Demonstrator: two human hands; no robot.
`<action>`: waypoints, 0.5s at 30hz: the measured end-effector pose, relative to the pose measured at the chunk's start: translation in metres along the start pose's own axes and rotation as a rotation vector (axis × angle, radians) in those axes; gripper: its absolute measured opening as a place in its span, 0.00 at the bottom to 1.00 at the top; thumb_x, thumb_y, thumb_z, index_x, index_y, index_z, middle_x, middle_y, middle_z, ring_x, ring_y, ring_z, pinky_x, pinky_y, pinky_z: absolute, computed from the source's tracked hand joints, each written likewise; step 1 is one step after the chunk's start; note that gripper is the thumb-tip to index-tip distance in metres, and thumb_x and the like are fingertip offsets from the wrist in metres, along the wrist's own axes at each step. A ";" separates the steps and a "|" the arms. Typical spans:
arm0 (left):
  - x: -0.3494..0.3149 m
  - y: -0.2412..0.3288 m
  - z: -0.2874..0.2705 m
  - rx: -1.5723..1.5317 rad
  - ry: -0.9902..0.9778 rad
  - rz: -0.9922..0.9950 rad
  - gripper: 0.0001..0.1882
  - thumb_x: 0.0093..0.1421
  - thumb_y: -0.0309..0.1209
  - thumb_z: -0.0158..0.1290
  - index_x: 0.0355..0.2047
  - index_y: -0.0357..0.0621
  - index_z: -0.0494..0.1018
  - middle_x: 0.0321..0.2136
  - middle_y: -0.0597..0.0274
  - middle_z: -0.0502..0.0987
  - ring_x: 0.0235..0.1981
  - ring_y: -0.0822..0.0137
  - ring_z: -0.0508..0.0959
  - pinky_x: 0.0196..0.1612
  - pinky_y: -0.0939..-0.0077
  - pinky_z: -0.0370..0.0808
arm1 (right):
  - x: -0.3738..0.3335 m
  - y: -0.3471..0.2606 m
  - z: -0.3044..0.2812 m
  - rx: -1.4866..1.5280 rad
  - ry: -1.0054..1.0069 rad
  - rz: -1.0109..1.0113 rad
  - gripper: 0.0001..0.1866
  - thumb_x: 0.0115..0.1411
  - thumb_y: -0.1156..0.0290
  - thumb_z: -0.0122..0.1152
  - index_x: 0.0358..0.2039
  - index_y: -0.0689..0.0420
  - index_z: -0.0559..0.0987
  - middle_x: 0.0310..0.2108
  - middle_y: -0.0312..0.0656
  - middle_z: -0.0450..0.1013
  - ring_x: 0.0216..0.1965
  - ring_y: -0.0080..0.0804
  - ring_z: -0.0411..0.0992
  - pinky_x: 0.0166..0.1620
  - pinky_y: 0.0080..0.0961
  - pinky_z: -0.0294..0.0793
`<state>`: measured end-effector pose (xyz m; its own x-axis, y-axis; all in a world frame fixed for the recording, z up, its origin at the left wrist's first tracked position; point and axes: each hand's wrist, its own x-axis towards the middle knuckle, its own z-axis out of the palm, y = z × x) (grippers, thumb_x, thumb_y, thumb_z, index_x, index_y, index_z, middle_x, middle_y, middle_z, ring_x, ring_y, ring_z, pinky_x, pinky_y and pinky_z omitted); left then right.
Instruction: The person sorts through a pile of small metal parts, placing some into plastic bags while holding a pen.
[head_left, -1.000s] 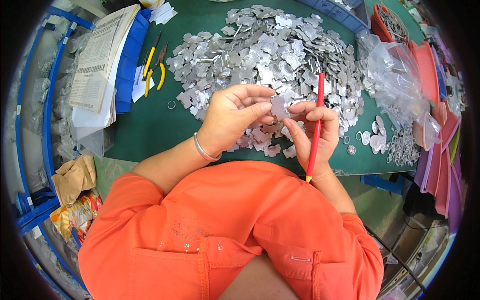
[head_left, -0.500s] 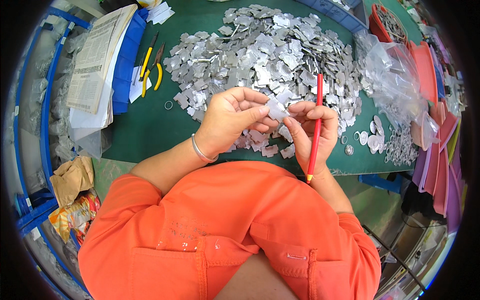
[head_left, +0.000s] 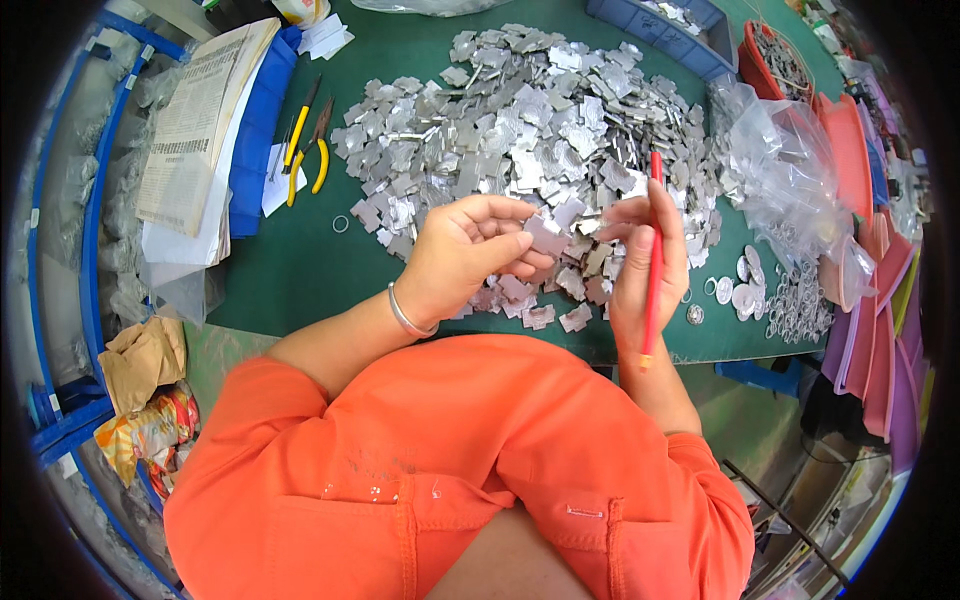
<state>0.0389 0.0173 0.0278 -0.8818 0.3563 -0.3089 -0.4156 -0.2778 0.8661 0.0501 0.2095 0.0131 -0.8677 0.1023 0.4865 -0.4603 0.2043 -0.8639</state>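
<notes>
Between the thumb and fingers of my left hand point(head_left: 475, 245) is a small flat silver metal plate point(head_left: 546, 237) with notched edges. My right hand point(head_left: 645, 255) is just to the right, apart from that plate. A long red pencil point(head_left: 655, 270) stands nearly upright in it, tucked against the fingers, with its yellowish end pointing down toward me; the thumb and fingertips are parted. Beyond both hands spreads a big heap of similar metal plates point(head_left: 520, 125) on the green table point(head_left: 285, 280). A few loose ones lie close under my hands.
At left lie yellow-handled pliers point(head_left: 318, 165), a blue bin point(head_left: 262, 130) and newspapers point(head_left: 190, 130). Right of the heap are a clear plastic bag point(head_left: 780, 150), round metal discs point(head_left: 748, 290) and small rings point(head_left: 800, 305). A blue-grey crate point(head_left: 670, 40) and red basket point(head_left: 765, 65) stand behind.
My right hand has let go of the metal plate and drawn off to the right with the pencil. My left hand keeps the plate, nearly in place.
</notes>
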 end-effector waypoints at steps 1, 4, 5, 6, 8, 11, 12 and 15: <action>-0.001 -0.001 -0.001 -0.004 0.013 0.000 0.14 0.57 0.21 0.49 0.44 0.31 0.66 0.34 0.48 0.76 0.34 0.59 0.80 0.35 0.76 0.79 | 0.006 0.000 -0.010 -0.215 0.007 -0.100 0.16 0.64 0.70 0.45 0.49 0.64 0.69 0.37 0.46 0.68 0.36 0.29 0.68 0.41 0.23 0.68; 0.000 -0.003 -0.003 -0.054 0.034 0.040 0.12 0.58 0.21 0.49 0.42 0.30 0.66 0.34 0.50 0.75 0.35 0.59 0.80 0.36 0.76 0.79 | 0.017 -0.005 -0.021 -0.149 0.068 -0.056 0.16 0.63 0.67 0.46 0.47 0.63 0.71 0.32 0.43 0.67 0.33 0.29 0.64 0.38 0.23 0.65; 0.000 -0.004 -0.002 -0.074 0.042 0.059 0.11 0.58 0.21 0.48 0.42 0.30 0.66 0.34 0.50 0.75 0.35 0.59 0.80 0.36 0.76 0.79 | 0.018 -0.006 -0.025 0.019 0.077 0.027 0.18 0.63 0.69 0.46 0.52 0.62 0.67 0.27 0.40 0.67 0.25 0.23 0.64 0.30 0.18 0.66; 0.000 -0.004 -0.001 -0.093 0.050 0.080 0.11 0.58 0.20 0.48 0.41 0.31 0.66 0.34 0.50 0.75 0.35 0.59 0.80 0.36 0.76 0.79 | 0.021 -0.018 -0.022 0.236 0.124 0.180 0.20 0.64 0.70 0.46 0.55 0.62 0.63 0.22 0.37 0.66 0.18 0.19 0.62 0.24 0.15 0.63; 0.001 -0.005 0.000 -0.116 0.057 0.104 0.11 0.58 0.20 0.47 0.41 0.30 0.66 0.34 0.51 0.75 0.35 0.59 0.79 0.36 0.77 0.79 | 0.029 -0.024 -0.016 0.176 0.154 0.223 0.27 0.64 0.72 0.45 0.62 0.60 0.51 0.14 0.31 0.61 0.11 0.14 0.56 0.16 0.12 0.56; -0.001 -0.003 -0.002 -0.128 0.066 0.119 0.13 0.58 0.19 0.46 0.45 0.29 0.66 0.33 0.52 0.74 0.35 0.59 0.80 0.36 0.77 0.78 | 0.032 -0.029 -0.023 0.256 -0.087 0.329 0.32 0.64 0.73 0.43 0.64 0.57 0.43 0.18 0.36 0.66 0.12 0.14 0.58 0.17 0.11 0.58; -0.002 -0.001 0.001 -0.120 0.069 0.125 0.14 0.58 0.19 0.46 0.45 0.29 0.66 0.33 0.53 0.74 0.35 0.60 0.80 0.35 0.78 0.78 | 0.031 -0.029 -0.024 0.315 -0.075 0.326 0.32 0.64 0.73 0.43 0.64 0.56 0.42 0.19 0.38 0.67 0.12 0.15 0.57 0.17 0.11 0.58; -0.002 0.001 0.003 -0.100 0.056 0.115 0.16 0.58 0.20 0.46 0.47 0.29 0.66 0.33 0.54 0.74 0.34 0.60 0.80 0.35 0.79 0.78 | 0.032 -0.027 -0.031 0.582 -0.175 0.337 0.30 0.64 0.69 0.41 0.64 0.56 0.44 0.28 0.52 0.74 0.18 0.25 0.70 0.25 0.17 0.69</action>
<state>0.0406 0.0192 0.0302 -0.9347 0.2678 -0.2337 -0.3288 -0.4020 0.8546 0.0404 0.2372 0.0558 -0.9760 -0.1000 0.1936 -0.1440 -0.3709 -0.9174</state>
